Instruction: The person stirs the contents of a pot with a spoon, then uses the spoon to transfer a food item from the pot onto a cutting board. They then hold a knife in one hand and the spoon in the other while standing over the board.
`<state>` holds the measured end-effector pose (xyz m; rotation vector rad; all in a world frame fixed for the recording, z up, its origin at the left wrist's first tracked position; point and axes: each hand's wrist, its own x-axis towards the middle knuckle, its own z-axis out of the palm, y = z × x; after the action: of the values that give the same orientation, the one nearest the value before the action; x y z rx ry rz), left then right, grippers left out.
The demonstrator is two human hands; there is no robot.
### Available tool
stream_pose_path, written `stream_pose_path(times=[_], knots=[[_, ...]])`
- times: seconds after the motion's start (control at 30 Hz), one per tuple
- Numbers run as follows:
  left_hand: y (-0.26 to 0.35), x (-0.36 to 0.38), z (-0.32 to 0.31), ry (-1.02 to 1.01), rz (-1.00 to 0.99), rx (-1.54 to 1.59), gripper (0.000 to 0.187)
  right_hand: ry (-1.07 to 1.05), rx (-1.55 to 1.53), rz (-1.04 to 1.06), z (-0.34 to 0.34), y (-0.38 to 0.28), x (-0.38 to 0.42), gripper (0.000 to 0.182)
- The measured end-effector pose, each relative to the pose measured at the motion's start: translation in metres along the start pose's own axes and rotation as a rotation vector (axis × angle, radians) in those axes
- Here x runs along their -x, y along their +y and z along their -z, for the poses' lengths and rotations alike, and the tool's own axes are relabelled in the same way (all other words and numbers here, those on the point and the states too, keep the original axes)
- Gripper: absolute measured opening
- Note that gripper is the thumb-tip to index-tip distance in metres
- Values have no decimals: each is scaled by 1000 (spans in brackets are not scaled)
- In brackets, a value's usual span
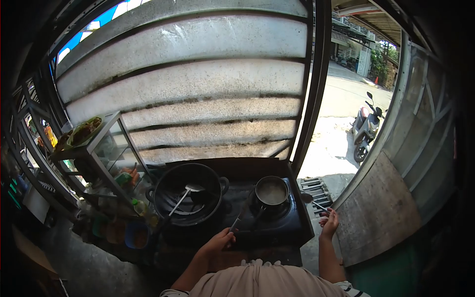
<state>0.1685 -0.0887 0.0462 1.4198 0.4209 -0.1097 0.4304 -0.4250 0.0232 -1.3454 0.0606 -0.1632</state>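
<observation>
My right hand (329, 222) is raised beyond the stove's right edge, fingers closed round the thin handle of a ladle (307, 198). Its dark round bowl points left. At the stove's front edge, my left hand (220, 242) is closed on a slim grey utensil (240, 217) that slants up toward the burner; its exact kind is unclear. Just past it, a small saucepan (272, 191) with cloudy liquid sits on the right burner of the black stove (287, 225). To the left stands a large dark wok (170, 173) with a long-handled metal turner (180, 200) resting inside.
A glass display case (106, 158) stands left of the wok, with a food-filled tray (84, 131) on top. Below are a bottle (139, 207) and a blue container (136, 234). A slatted panel (198, 84) rises behind the stove. A wooden board (378, 213) leans at right; a scooter (366, 128) is outside.
</observation>
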Motion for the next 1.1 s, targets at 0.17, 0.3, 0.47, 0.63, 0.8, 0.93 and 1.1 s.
stream_pose_path(times=[0.17, 0.3, 0.47, 0.63, 0.8, 0.93, 1.1], knots=[[9, 18, 40, -83, 20, 50, 30, 120, -63, -51, -19, -13, 51, 31], [5, 20, 65, -84, 68, 102, 31, 178, -83, -41, -24, -21, 83, 30], [3, 20, 80, -168, 90, 113, 33, 198, -72, -35, -10, -24, 130, 30], [-3, 17, 85, -226, 54, 115, 33, 347, -62, -145, 10, -19, 191, 27], [-15, 25, 91, -279, 92, 108, 32, 461, -72, -194, 32, -4, 225, 26], [-16, 34, 96, -246, 135, 81, 33, 483, -91, -169, 33, -13, 236, 27], [-7, 42, 108, -229, 92, 88, 33, 465, -95, -168, 14, -21, 240, 26]])
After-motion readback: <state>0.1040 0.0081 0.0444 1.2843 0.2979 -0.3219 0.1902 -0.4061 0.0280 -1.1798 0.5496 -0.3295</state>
